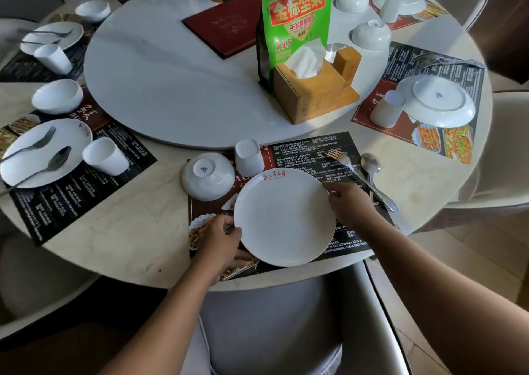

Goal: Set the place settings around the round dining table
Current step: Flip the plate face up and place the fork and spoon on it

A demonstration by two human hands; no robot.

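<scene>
Round table [137,243], pale marble-look top, with a white turntable [171,82] at centre carrying a wooden tissue box [309,94] and a green snack bag [294,10]. A grey chair [286,317] stands at the near edge.

Left hand [220,237] — fingers curled round the left rim of the white plate [283,220]. Right hand [349,202] grips the right rim.

The plate is face up between the 2 hands, over the near placemat [315,151] — resting or lifted, cannot tell. Beyond it are 1 upturned bowl [209,177] and 1 cup [248,157]. The fork [346,162] and spoon [370,164] lie just beside the right hand, on its right.
</scene>
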